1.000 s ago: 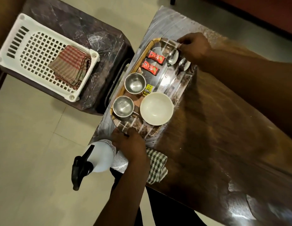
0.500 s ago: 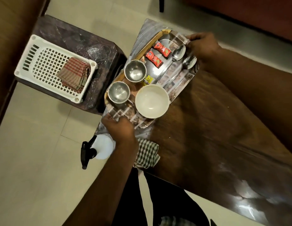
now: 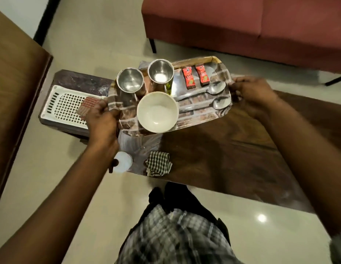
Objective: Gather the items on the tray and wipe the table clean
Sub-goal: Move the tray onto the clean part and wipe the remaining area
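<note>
A patterned tray (image 3: 200, 117) is held up above the dark wooden table (image 3: 232, 149). My left hand (image 3: 102, 121) grips its left end and my right hand (image 3: 250, 94) grips its right end. On the tray stand two steel cups (image 3: 130, 80) (image 3: 160, 72), a white bowl (image 3: 157, 111), two red sachets (image 3: 188, 77) (image 3: 202, 75), a small yellow packet (image 3: 168, 86) and two spoons (image 3: 216, 87) (image 3: 221, 102). A green checked cloth (image 3: 159, 163) and a white spray bottle (image 3: 122, 161) lie at the table's near left corner.
A low dark side table (image 3: 80, 80) to the left carries a white plastic basket (image 3: 64, 105) with a folded red checked cloth (image 3: 87, 106). A red sofa (image 3: 242, 25) stands behind. A brown wooden surface (image 3: 13, 82) fills the far left. My legs are at the table's near edge.
Both hands have lifted the tray off the table and raised it toward me. My view has swung, so the sofa now shows behind.
</note>
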Tool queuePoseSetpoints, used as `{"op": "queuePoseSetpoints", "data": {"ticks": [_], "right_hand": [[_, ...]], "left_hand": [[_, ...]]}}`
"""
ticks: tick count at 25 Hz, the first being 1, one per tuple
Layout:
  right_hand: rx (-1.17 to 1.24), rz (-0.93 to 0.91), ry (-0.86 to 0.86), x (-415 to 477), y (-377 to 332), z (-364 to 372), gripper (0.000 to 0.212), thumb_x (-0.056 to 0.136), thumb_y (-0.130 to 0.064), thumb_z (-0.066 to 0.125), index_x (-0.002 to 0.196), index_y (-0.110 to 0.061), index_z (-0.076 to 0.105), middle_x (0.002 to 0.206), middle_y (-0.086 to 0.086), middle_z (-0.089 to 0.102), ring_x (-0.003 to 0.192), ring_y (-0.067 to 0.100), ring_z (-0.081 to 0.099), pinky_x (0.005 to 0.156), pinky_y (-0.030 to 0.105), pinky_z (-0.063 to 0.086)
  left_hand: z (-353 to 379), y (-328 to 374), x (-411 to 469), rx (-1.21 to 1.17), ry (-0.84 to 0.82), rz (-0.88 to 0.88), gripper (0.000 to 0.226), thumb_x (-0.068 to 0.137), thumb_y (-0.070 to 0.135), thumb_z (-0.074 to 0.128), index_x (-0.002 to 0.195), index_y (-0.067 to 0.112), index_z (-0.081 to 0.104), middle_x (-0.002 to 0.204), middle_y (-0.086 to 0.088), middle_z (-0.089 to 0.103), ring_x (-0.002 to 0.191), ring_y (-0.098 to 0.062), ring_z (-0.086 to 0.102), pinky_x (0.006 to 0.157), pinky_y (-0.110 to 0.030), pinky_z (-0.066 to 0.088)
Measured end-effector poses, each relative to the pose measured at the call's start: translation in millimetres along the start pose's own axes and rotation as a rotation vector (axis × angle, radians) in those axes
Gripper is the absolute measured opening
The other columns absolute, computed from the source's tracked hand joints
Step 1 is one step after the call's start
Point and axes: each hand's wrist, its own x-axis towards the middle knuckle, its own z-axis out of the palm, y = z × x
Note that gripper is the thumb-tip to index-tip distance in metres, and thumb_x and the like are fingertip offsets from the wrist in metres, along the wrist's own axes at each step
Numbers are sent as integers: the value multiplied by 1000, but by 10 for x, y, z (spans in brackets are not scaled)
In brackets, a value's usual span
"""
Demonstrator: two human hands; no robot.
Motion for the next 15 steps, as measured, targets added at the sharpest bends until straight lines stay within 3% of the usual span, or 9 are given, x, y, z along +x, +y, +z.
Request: {"op": "queuePoseSetpoints", "data": {"ticks": [3,5,9,12,15], "right_hand": [[74,-4,43,-707,119,-367,26,103,-2,65,126,7,70,116,20,76,89,21,73,83,34,64],[155,-4,83,-1018,213,-583,30,102,1,63,131,10,66,118,23,73,86,19,73,74,29,66],[209,-13,168,-1416,444,-1093,31,102,-1,65,132,9,65,111,20,74,77,14,74,58,23,62],[230,-20,233,-1504,614,-1477,29,101,-4,69,128,6,68,110,19,76,73,12,76,58,23,61],[230,-7,274,-1491,835,-1931,25,99,-4,71,123,5,71,106,17,77,76,14,75,60,25,64]], "left_hand": [[29,287,-329,37,-124,23,36,95,-15,56,118,4,77,89,-7,83,67,-14,79,58,-29,63],[74,379,-483,53,-214,32,36,94,-16,55,117,1,76,87,-7,82,64,-14,78,55,-27,62],[274,425,-738,159,-325,81,39,92,-15,56,121,1,76,96,-11,80,64,-15,73,52,-25,56],[552,344,-894,226,-366,138,38,90,-13,58,116,3,80,98,-15,82,68,-21,73,56,-31,59],[962,137,-1168,291,-397,153,36,93,-14,56,117,2,79,91,-11,79,65,-20,71,49,-26,58]]}}
